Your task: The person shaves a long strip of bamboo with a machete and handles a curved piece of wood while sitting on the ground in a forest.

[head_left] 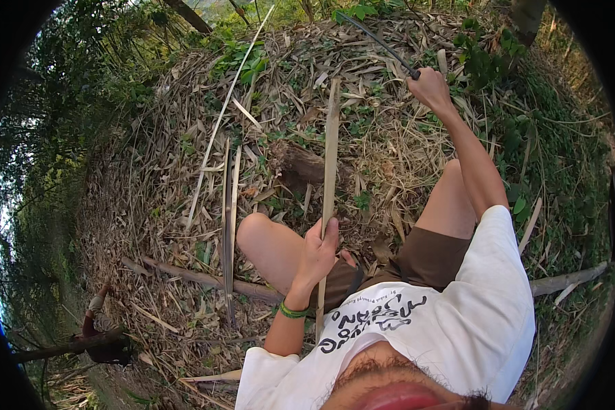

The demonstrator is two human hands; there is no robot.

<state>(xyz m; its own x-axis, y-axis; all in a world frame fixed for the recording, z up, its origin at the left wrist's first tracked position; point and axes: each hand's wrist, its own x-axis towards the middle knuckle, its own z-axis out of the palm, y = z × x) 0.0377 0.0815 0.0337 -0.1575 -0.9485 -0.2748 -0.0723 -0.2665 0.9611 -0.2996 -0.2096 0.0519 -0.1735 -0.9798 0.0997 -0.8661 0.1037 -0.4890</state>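
My left hand [318, 251] is closed round a long, flat bamboo slat [331, 147] near its lower part. The slat stands nearly upright, passing between my bent knees, and its top end reaches above a short log [306, 166]. Raised out to the far right, my right hand [429, 90] grips the black handle of a machete [381, 44]. Its long dark blade points up and to the left, apart from the slat.
To the left lie a long pale bamboo strip [229, 99] and several narrower strips [227, 225]. A branch [208, 279] runs behind my legs. Dry leaves [143, 178] and green plants cover the ground. A tree trunk [527, 20] stands at the far right.
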